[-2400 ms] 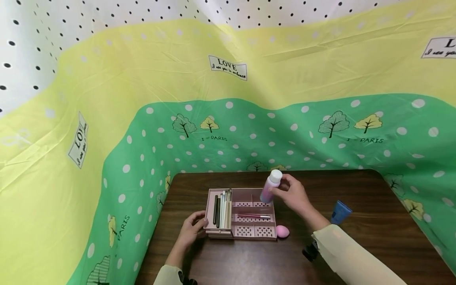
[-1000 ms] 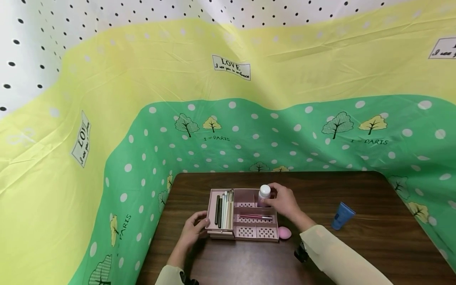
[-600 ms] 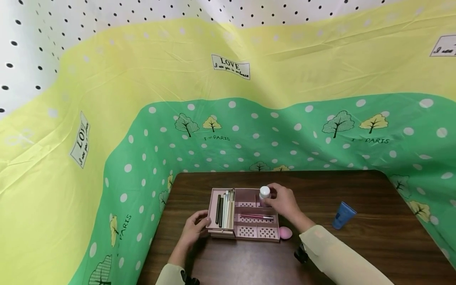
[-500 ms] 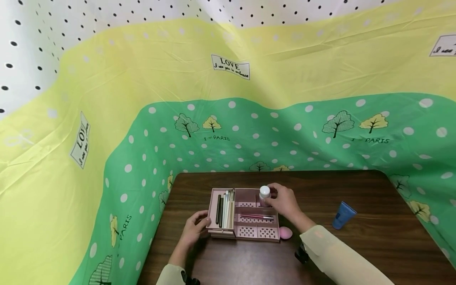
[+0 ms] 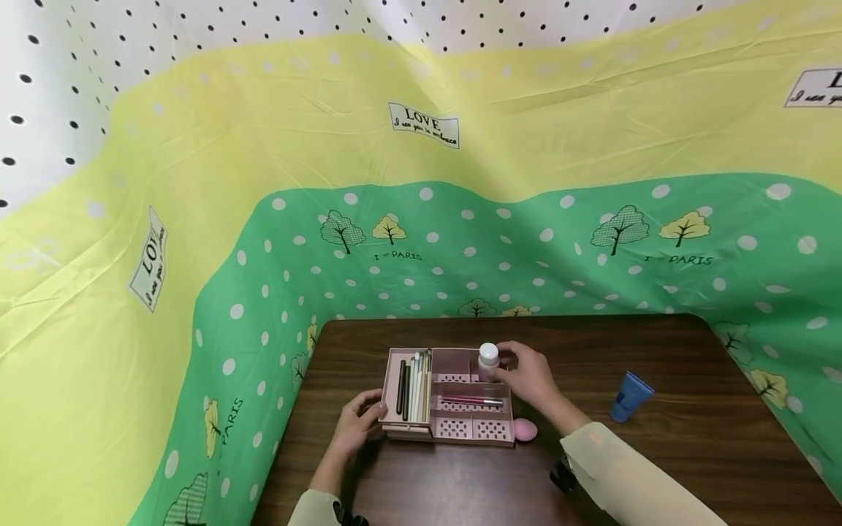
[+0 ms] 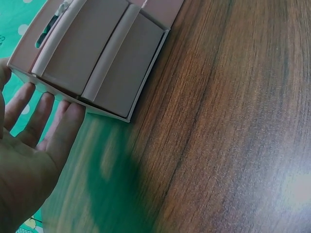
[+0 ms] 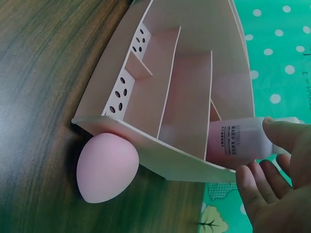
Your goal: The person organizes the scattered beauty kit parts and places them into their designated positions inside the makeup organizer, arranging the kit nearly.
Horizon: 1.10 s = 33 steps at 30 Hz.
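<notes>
A pink desktop organizer (image 5: 472,443) stands on the table. My left hand (image 5: 355,424) rests against its left side, fingers extended along the wall and thumb at the top edge. In the left wrist view the fingertips (image 6: 73,110) touch the side next to two drawers (image 6: 124,68). My right hand (image 5: 531,376) is at the back right compartment, thumb and a finger on either side of a pink-and-white bottle (image 5: 488,358). The bottle stands inside that compartment, its white cap above the walls. In the right wrist view the thumb (image 7: 279,128) lies over the bottle's upper part.
Dark pencils and pale brushes (image 5: 413,387) lie in the left tray. Thin red-pink sticks (image 5: 470,399) lie in the middle compartment. A pink egg-shaped sponge (image 5: 524,429) sits by the organizer's right front corner. A blue tube (image 5: 630,398) stands farther right. Patterned curtain (image 5: 421,241) surrounds the table.
My right hand has brought the bottle from over the organizer down into the back right compartment. In the last half second that hand has shifted slightly right. My left hand has stayed at the organizer's side.
</notes>
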### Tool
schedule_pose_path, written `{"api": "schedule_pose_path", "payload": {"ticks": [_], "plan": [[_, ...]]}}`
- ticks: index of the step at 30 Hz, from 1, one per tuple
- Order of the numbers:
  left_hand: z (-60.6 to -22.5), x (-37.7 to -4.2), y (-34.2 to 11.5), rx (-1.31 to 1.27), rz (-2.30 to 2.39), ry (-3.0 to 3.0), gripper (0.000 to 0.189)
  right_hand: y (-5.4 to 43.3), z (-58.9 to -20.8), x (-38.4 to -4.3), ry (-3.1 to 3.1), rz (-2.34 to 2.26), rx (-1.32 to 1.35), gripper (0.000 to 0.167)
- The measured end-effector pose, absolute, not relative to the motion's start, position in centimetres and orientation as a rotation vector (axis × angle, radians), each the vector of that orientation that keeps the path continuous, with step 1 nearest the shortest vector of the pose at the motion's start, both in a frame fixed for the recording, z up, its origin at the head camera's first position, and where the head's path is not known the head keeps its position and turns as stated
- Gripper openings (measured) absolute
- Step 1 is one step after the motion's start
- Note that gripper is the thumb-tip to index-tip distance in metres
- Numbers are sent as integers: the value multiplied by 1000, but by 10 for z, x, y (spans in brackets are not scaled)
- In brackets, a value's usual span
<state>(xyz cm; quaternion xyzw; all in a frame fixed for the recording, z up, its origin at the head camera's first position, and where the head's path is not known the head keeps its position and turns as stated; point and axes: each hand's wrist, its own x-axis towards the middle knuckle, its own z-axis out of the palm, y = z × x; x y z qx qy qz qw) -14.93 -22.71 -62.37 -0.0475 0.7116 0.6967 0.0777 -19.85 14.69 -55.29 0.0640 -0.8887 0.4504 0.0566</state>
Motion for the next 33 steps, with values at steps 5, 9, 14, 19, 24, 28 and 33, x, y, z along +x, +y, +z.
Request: {"api": "schedule_pose_path", "payload": {"ticks": [5,9,14,19,24,28,33], "plan": [[-623,-149,-227,-142,2088,2129,43,153,-555,-196,-2665,1409,214,46],[-624,-150,-227,-150,2088,2131,43,159,-555,-192,-2657,1425,207,47],[-623,-149,-226,-149,2087,2142,43,168,-555,-185,-2647,1423,179,49],[-622,-147,-225,-164,2087,2147,42,178,-555,-178,-2640,1404,160,51],[-622,-147,-224,-162,2078,2149,42,187,-552,-170,-2615,1380,175,48],[-623,-147,-224,-159,2077,2154,42,195,-551,-165,-2617,1367,180,47],[-623,-146,-225,-151,2071,2157,43,204,-552,-156,-2620,1375,143,46]]}}
